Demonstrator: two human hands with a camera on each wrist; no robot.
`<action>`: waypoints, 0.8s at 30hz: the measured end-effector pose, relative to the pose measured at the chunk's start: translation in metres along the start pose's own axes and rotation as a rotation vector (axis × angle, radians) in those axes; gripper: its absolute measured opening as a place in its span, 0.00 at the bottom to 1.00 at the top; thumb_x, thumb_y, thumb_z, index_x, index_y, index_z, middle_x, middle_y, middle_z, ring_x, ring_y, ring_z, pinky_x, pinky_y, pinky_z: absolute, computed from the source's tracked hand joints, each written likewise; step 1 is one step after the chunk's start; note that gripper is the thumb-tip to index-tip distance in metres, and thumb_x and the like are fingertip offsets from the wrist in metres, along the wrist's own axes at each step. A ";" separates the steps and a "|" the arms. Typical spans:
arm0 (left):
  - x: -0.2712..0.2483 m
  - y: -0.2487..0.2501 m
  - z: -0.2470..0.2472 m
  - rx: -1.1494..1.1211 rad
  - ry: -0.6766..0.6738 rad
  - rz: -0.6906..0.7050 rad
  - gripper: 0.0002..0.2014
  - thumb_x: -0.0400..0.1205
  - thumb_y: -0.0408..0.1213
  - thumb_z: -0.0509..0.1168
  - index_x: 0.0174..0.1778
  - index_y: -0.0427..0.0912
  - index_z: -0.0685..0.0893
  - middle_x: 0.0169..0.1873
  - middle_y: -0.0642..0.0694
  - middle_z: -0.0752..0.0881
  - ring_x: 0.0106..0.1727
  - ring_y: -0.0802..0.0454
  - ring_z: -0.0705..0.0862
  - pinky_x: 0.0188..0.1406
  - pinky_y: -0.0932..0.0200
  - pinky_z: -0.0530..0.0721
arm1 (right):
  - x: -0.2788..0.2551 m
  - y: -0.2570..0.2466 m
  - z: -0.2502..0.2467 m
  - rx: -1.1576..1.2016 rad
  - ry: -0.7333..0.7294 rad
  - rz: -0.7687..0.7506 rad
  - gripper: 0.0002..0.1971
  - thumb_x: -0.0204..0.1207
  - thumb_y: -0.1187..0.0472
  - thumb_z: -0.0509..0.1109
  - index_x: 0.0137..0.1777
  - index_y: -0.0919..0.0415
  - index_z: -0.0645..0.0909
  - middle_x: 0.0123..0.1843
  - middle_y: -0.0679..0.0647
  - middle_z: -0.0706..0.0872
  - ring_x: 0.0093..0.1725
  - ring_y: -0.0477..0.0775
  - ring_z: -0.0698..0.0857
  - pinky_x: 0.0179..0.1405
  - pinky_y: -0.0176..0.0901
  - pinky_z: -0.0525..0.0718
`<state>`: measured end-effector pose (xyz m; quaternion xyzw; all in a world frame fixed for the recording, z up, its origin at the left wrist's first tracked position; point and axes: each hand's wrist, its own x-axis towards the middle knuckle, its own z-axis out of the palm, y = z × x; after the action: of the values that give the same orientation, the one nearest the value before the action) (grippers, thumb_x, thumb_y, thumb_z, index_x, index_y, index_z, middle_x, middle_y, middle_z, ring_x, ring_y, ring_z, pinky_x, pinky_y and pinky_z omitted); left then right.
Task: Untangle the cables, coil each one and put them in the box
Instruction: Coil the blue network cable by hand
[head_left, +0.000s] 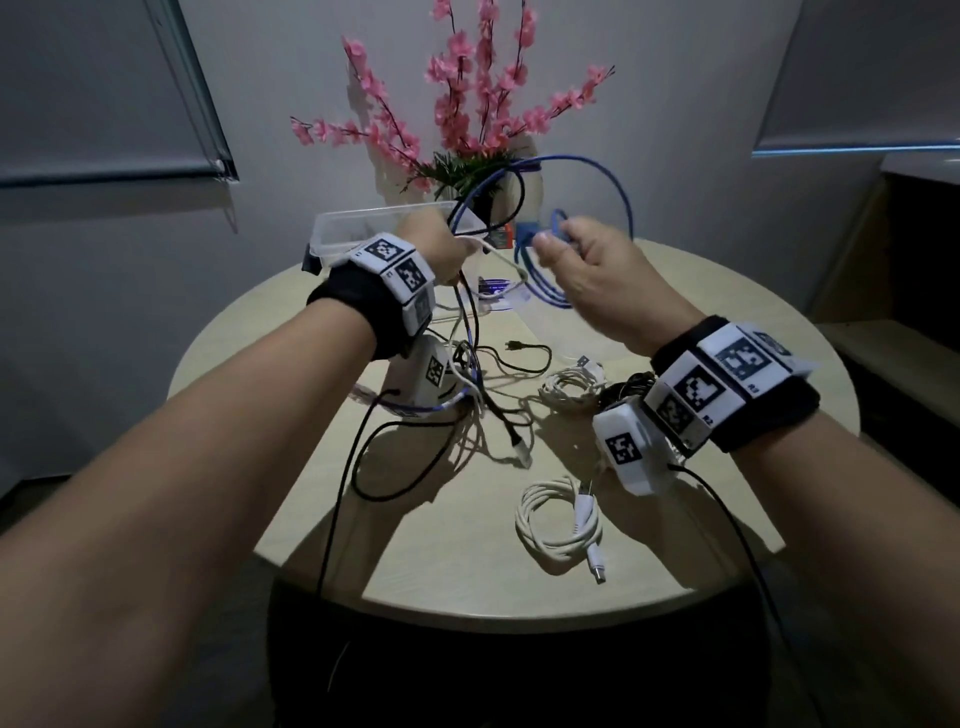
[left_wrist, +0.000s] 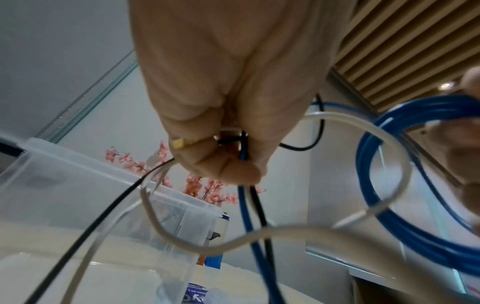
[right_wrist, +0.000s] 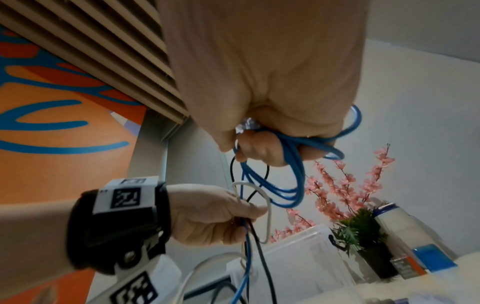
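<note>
Right hand (head_left: 587, 270) grips blue cable (right_wrist: 288, 185) coil, raised above counter (head_left: 467, 545). Left hand (head_left: 441, 249) pinches tangled strands; blue tail runs down through it. Box (head_left: 363, 228) behind left hand.

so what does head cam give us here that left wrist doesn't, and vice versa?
Only head: the round table, a coiled white cable on it, a loose tangle under the left hand, and both wristbands.
Only left wrist: the left hand's fingers pinching blue, black and white strands together, and the slatted ceiling.
Both: the blue cable coil in the right hand, the clear box, pink flowers.
</note>
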<state>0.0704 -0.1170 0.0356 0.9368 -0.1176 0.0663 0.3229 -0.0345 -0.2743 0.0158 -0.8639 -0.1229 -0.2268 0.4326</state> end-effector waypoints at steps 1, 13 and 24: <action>0.001 -0.002 0.001 -0.067 -0.017 -0.035 0.15 0.81 0.45 0.66 0.55 0.36 0.84 0.40 0.40 0.87 0.43 0.44 0.88 0.48 0.48 0.88 | -0.001 0.000 0.003 -0.025 -0.048 -0.005 0.15 0.85 0.53 0.61 0.52 0.67 0.80 0.32 0.54 0.78 0.29 0.40 0.72 0.30 0.42 0.72; -0.002 -0.010 -0.002 -0.534 -0.019 -0.379 0.13 0.85 0.31 0.61 0.33 0.39 0.69 0.31 0.43 0.71 0.27 0.53 0.74 0.26 0.64 0.82 | -0.023 -0.010 0.034 -0.338 -0.566 -0.147 0.12 0.68 0.56 0.81 0.48 0.61 0.88 0.33 0.45 0.83 0.29 0.34 0.78 0.27 0.26 0.70; -0.001 -0.008 -0.011 -0.655 -0.030 -0.377 0.12 0.86 0.31 0.59 0.36 0.39 0.68 0.33 0.46 0.71 0.28 0.56 0.76 0.30 0.65 0.82 | -0.023 -0.006 0.042 -0.602 -0.608 -0.182 0.11 0.72 0.51 0.77 0.51 0.55 0.89 0.44 0.52 0.90 0.43 0.54 0.85 0.41 0.44 0.81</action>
<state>0.0710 -0.1041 0.0389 0.7901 0.0372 -0.0491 0.6099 -0.0448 -0.2376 -0.0136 -0.9646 -0.2488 -0.0250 0.0836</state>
